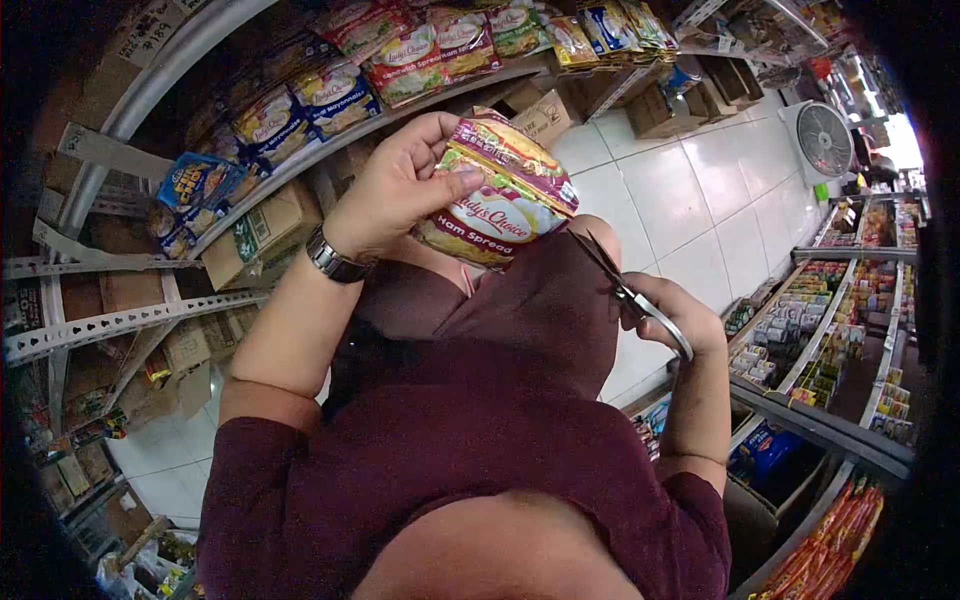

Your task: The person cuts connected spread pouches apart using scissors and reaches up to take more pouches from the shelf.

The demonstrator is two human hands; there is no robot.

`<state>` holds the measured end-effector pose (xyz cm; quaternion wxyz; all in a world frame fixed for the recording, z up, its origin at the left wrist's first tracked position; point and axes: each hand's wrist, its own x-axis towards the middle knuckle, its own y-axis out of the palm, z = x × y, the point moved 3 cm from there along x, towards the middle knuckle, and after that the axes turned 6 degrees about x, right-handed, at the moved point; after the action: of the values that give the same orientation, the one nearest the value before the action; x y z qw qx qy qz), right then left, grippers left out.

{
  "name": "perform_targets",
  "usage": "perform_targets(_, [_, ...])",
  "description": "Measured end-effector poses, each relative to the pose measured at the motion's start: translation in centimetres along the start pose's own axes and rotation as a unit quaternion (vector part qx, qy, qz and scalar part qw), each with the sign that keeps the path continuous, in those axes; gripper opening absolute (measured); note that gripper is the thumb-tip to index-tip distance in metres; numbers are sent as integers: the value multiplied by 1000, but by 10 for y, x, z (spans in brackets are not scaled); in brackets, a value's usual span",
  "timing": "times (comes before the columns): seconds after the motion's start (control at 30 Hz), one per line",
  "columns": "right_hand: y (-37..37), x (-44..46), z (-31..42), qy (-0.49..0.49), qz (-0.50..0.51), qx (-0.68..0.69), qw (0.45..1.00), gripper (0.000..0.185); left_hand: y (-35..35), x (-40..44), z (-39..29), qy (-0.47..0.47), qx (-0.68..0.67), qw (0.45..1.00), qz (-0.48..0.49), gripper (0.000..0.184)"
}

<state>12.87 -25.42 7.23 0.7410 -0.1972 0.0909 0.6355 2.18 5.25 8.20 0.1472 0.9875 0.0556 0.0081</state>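
My left hand [420, 185] grips a Ham Spread pouch [500, 215] by its left side, thumb across the front. Behind the label, the upper part of the packaging shows a sandwich picture; whether it is one pouch or two joined I cannot tell. To the right, my right hand [680, 310] is closed round the handles of a pair of scissors [640, 300]. The scissor blades point up and left, their tips near the pouch's lower right corner but apart from it. A metal watch is on my left wrist.
Shelves on the left hold several spread and mayonnaise pouches [435, 50], with cardboard boxes [265, 230] below. On the right stands a rack of canned goods [800, 320]. A fan [825, 140] stands on the tiled floor [690, 190] at the upper right.
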Motion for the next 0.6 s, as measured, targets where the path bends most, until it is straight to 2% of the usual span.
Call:
perform_targets(0.13, [6,13,20,-13,-5,-32,999,82,2,-3,5,-1,11,1000,18,35])
perform_targets(0.2, [7,21,31,-27,-52,20,998,95,2,-4,6,5,23,999,28,35])
perform_targets(0.47, [6,32,41,-35,-38,16,999,97,4,-7,3,0,15,999,42,38])
perform_targets(0.53, [4,30,40,-49,25,-77,996,76,4,-7,4,1,5,999,41,37])
perform_targets(0.6, [5,31,41,-44,26,-68,996,76,4,-6,5,3,-6,999,38,36])
